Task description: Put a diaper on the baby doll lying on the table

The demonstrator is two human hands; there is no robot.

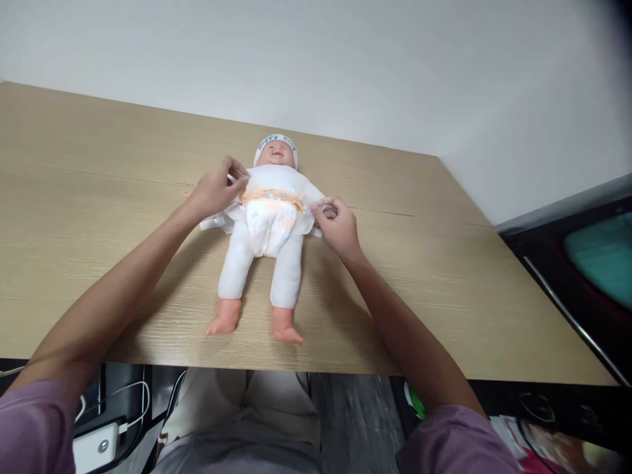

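baby doll (279,178) is lying face-up on the table (444,296); left hand (217,187) and right hand (340,227) are resting half-curled at its sides, grip unclear; keeping the diaper (269,227) centred and flat is probably helping

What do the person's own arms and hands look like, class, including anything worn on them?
The left sleeve and right sleeve are plain, muted purple fabric, ending around the elbows. Below them both forearms are uncovered. The left hand and right hand are bare: no gloves, watch or bracelet can be seen.
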